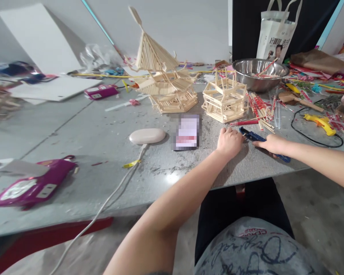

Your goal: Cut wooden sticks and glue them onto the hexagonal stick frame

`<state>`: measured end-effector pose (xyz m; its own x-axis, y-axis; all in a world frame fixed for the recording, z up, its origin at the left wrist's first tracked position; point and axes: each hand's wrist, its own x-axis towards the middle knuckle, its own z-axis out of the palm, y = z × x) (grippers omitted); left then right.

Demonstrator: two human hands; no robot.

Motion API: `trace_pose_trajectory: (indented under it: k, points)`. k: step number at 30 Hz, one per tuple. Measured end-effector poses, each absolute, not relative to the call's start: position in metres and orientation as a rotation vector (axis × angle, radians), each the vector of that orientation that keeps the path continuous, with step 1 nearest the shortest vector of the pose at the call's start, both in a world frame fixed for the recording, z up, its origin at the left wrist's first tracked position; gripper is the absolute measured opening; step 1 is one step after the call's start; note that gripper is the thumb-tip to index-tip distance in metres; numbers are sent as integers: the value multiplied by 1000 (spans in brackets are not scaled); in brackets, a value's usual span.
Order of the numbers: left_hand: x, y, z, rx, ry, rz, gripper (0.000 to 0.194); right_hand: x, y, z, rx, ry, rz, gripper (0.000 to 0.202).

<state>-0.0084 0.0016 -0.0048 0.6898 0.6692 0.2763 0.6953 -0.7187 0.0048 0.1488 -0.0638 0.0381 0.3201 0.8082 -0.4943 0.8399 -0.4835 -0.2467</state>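
My left hand (229,142) rests closed near the table's front edge. A short pale end of a thin wooden stick (244,135) shows beside its fingers; the rest is hidden. My right hand (271,145) is wrapped round a blue hand tool that looks like cutters (253,136), its head right next to my left fingers. Behind my hands stands a small open frame of wooden sticks (225,100). To its left rises a taller stick pagoda (166,86) with a pointed roof. A red pen-like stick (244,123) lies just beyond my left hand.
A steel bowl (260,74) sits at the back, near loose sticks with red wrappers (259,105). At right lies a yellow glue gun (321,124) with a black cord. A phone (187,131), a white corded oval device (147,136) and purple packs (36,183) are further left.
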Motion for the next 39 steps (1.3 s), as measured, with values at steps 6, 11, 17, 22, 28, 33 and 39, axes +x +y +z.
trace_pose_trajectory:
  k: [6, 11, 17, 22, 28, 33, 39]
  points:
    - [-12, 8, -2, -2821, -1211, -394, 34, 159, -68, 44, 2500, 1551, -1373, 50]
    - [-19, 19, 6, -2913, -1324, -524, 33, 175, -68, 51, 2384, 1824, -977, 54]
    - [-33, 36, 9, -2825, -1708, -546, 32, 181, -68, 42, 2350, 1902, -164, 68]
    - [-32, 37, 2, -2838, -1584, -523, 27, 174, -66, 14, 2286, 2051, 148, 77]
    - [-29, 36, -3, -2886, -1528, -518, 24, 172, -60, -3, 2247, 2267, 298, 73]
    - [-32, 39, 2, -2977, -1573, -768, 25, 175, -53, 12, 2234, 2549, 353, 43]
    - [-34, 41, 0, -3043, -1647, -905, 26, 176, 3, 35, 2180, 2627, 207, 28]
